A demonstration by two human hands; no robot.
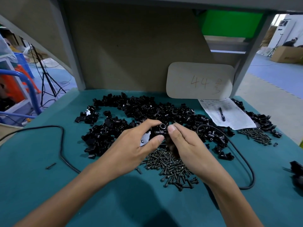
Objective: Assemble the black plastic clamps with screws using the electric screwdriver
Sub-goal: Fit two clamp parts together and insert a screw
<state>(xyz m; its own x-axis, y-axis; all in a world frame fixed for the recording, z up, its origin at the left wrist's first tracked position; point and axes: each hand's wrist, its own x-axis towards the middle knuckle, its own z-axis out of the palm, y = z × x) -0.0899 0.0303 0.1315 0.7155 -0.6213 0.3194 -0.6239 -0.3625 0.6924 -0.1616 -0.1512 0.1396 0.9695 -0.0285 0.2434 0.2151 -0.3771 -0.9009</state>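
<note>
My left hand grips a black plastic clamp between thumb and fingers, above the green table. My right hand meets it from the right, its thumb pressed against the clamp's side and its fingers curled behind; what those fingers hold is hidden. A heap of dark screws lies directly under both hands. A large pile of loose black clamp parts spreads across the table behind. The electric screwdriver shows only partly at the right edge, lying on the table.
A black cable loops on the left and another curves on the right. A paper sheet with a pen lies at back right, below a card marked 44. More screws and clamps lie far right. One stray screw sits left.
</note>
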